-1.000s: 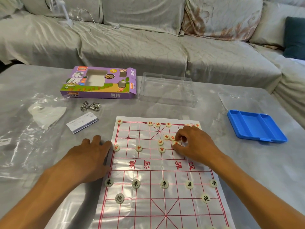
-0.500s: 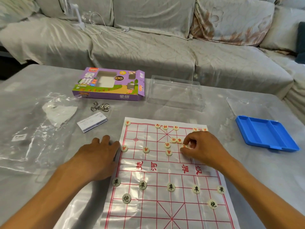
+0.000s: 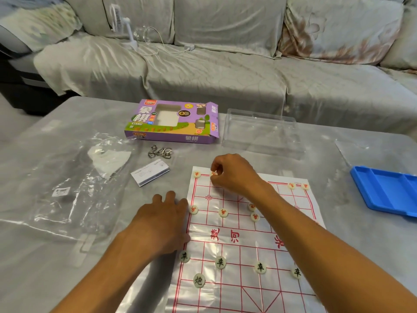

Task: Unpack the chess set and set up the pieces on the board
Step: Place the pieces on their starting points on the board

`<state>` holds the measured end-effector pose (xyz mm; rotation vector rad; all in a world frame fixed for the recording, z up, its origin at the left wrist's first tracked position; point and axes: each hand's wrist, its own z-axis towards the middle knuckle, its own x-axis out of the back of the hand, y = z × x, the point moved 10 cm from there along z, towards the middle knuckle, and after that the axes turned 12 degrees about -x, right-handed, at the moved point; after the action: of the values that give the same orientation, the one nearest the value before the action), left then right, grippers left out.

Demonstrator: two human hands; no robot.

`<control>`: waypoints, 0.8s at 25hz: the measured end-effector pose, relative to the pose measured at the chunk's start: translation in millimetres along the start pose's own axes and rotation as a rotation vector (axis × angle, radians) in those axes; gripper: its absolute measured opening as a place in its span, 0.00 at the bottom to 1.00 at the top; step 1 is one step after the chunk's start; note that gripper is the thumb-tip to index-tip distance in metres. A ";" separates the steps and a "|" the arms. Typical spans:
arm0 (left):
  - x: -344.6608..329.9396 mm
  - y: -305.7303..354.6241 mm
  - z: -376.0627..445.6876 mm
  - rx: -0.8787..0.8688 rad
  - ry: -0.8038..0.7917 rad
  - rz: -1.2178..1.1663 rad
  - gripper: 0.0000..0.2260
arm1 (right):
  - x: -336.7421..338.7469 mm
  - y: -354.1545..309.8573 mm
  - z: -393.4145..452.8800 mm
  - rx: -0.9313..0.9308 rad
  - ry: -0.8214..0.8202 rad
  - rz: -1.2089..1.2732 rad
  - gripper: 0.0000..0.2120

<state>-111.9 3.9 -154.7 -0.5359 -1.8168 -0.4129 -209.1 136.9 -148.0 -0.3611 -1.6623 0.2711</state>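
Note:
A thin plastic xiangqi board (image 3: 228, 240) with a red grid lies on the table in front of me. Several round white pieces with red characters stand on its far half, among them a corner piece (image 3: 197, 174). Several black-character pieces (image 3: 220, 262) stand on the near half. My right hand (image 3: 232, 173) reaches across to the far left of the board and pinches a red-character piece (image 3: 213, 174) at the back line, beside the corner piece. My left hand (image 3: 162, 219) rests flat on the table, its fingers touching the board's left edge.
The purple chess box (image 3: 173, 122) and a clear plastic tray (image 3: 261, 132) lie behind the board. A metal ring puzzle (image 3: 160, 152), a small white booklet (image 3: 150, 172) and a crumpled plastic bag (image 3: 67, 177) lie to the left. A blue tray (image 3: 388, 193) sits right, a sofa beyond.
My right hand has lifted a red-character piece from the cluster at the board's middle far side and carried it left to the back line near the corner. My left hand stays put.

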 end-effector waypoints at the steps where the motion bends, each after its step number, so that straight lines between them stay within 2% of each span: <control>1: 0.5 0.3 -0.2 0.001 0.005 -0.003 0.32 | -5.2 -0.4 5.5 -0.008 -0.002 -0.013 0.13; 12: -2.4 -1.2 1.3 0.012 -0.005 -0.006 0.33 | -16.0 -1.6 8.3 0.033 -0.002 -0.060 0.15; 14: -2.9 -1.5 2.5 0.003 -0.010 -0.007 0.33 | 3.9 1.1 -1.2 0.026 0.078 -0.017 0.17; 16: -3.2 -3.3 2.7 -0.006 -0.017 -0.003 0.32 | 38.5 18.2 -20.8 -0.012 0.212 0.103 0.14; 18: -3.8 -5.0 2.5 -0.011 -0.028 -0.002 0.32 | 70.7 52.4 -48.7 -0.087 0.311 0.223 0.10; 20: -5.0 -5.3 2.0 -0.011 -0.041 -0.007 0.32 | 86.7 92.5 -81.3 -0.182 0.344 0.271 0.07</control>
<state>-115.1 -0.2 -160.1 -0.5493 -1.8571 -0.4195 -130.0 253.2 -94.0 -0.7312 -1.3007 0.2436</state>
